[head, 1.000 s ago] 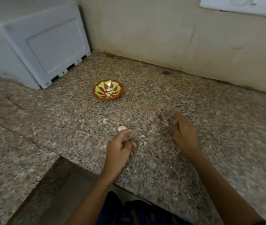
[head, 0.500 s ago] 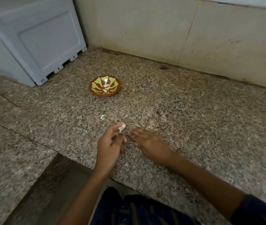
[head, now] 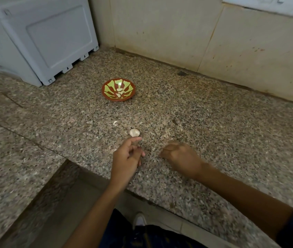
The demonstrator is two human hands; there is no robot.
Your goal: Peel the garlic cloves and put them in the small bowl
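Nearby: white appliance (head: 40, 36) behind bowl (head: 106, 93); left hand (head: 127, 158) loosely curled, right hand (head: 181, 158) blurred, unclear.

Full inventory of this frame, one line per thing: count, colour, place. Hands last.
small bowl: 1, red-brown with green pattern, on the counter behind the hands.
peeled cloves: a few, pale, inside the small bowl; exact count unclear.
garlic piece: 1, whitish, on the counter just beyond the left fingertips, not touched.
peel scrap: 1 clear, white, between garlic piece and bowl.
counter: 1, speckled granite, fills the view.
appliance: 1, light grey, far left corner.
wall plate: 1, white, top right of the wall.
left hand: 1, fingers loosely curled, holding nothing visible.
right hand: 1, blurred, fingers curled; contents unclear.
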